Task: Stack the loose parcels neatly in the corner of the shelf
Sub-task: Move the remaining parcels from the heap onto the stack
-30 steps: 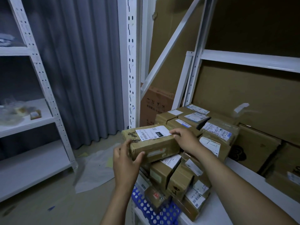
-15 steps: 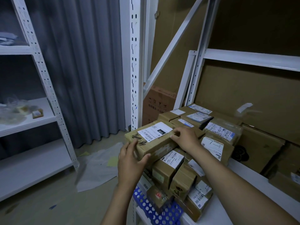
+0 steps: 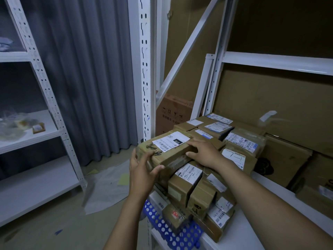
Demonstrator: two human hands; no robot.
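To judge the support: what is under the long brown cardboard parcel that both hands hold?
Smaller brown cardboard boxes with white labels stand below the long brown cardboard parcel, on the white shelf. The left hand and right hand grip it. Its underside is hidden.

The white label (image 3: 170, 142) on the top parcel (image 3: 167, 156) is displaying "010" in white on a black block. The print line beside its barcode is reading "010 010", then blurring. Black handwriting (image 3: 153, 149) on that parcel and the labels of the other parcels (image 3: 189, 173) are proving illegible.
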